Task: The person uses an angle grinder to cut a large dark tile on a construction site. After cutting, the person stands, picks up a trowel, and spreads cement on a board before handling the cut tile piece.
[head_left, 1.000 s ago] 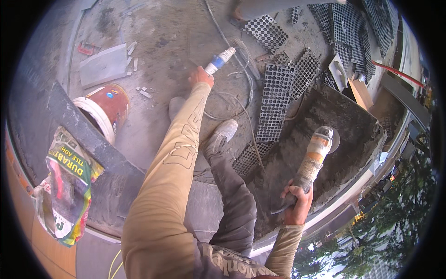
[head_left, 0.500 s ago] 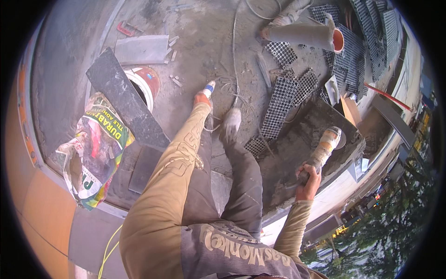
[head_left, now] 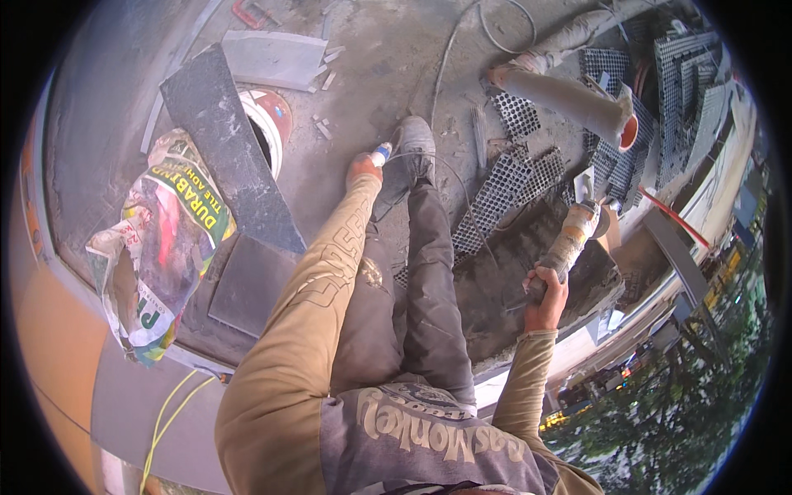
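My right hand (head_left: 547, 299) is wrapped round the body of a dust-covered angle grinder (head_left: 571, 237), its head tilted up and away from me. A round disc (head_left: 606, 221) shows at the grinder's far end. Out in front, my left hand (head_left: 363, 168) is closed on a short white-and-blue cord connector (head_left: 381, 153); its exact kind is hard to make out. A thin cable (head_left: 450, 171) loops from beside that hand toward the right. Just right of the left hand is my shoe (head_left: 416, 136) on the dusty floor.
On the left, a dark slab (head_left: 227, 140) leans across a bucket (head_left: 276, 115), beside a crumpled adhesive bag (head_left: 186, 235). Black perforated mats (head_left: 495, 190) and a long tube (head_left: 569, 101) lie at right. A cord (head_left: 445, 62) crosses the floor; a raised edge runs at right.
My foot has moved forward, and the view has shifted so floor things sit higher. Both hands keep their holds; the grinder is now nearer the mats and tube in the picture.
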### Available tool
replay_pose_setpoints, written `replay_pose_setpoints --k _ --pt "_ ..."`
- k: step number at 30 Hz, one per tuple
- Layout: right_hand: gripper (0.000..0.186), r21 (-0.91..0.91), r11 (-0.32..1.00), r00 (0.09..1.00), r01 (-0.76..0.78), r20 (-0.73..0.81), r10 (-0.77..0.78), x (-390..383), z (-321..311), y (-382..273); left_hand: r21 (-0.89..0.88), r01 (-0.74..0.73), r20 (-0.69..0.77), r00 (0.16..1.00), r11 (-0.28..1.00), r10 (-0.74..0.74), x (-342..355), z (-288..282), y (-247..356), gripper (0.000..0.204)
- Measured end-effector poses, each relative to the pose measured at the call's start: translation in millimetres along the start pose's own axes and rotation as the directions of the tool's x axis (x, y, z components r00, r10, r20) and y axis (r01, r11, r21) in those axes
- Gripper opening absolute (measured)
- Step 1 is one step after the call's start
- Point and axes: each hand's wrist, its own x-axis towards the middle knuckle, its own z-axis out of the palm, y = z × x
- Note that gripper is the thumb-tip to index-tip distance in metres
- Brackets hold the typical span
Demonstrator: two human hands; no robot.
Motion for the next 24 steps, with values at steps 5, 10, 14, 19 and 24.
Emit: replay_pose_setpoints --k 5,10,14,19,24 --pt "0.034 -0.012 0.999 0.998 -0.041 0.055 0.042 15.8 14.6 -10.0 -0.033 -0.006 -0.049 0.999 0.999 0.004 -8.2 3.8 -9.8 0.042" --pt "0.033 -0.011 0.997 0.995 -0.073 0.067 0.074 20.5 25.0 -19.0 -0.138 -0.006 -0.140 0.990 0.990 -0.013 -6.8 5.6 -13.4 0.050" --pt "0.033 -0.025 0.994 0.991 -0.105 0.082 0.107 23.2 17.0 -21.5 -0.148 -0.152 -0.201 0.972 0.977 0.121 -5.8 9.8 -19.2 0.053" --pt "0.030 0.020 0.995 0.995 -0.099 0.025 0.099 16.5 10.8 -17.6 -0.088 -0.085 -0.038 0.996 0.993 0.082 -13.3 1.0 -1.2 0.050" --pt "0.027 0.024 0.994 0.993 -0.111 0.035 0.110 25.8 18.9 -12.9 -0.041 0.015 0.031 0.999 0.999 -0.014 -3.8 11.7 -24.5 0.046"
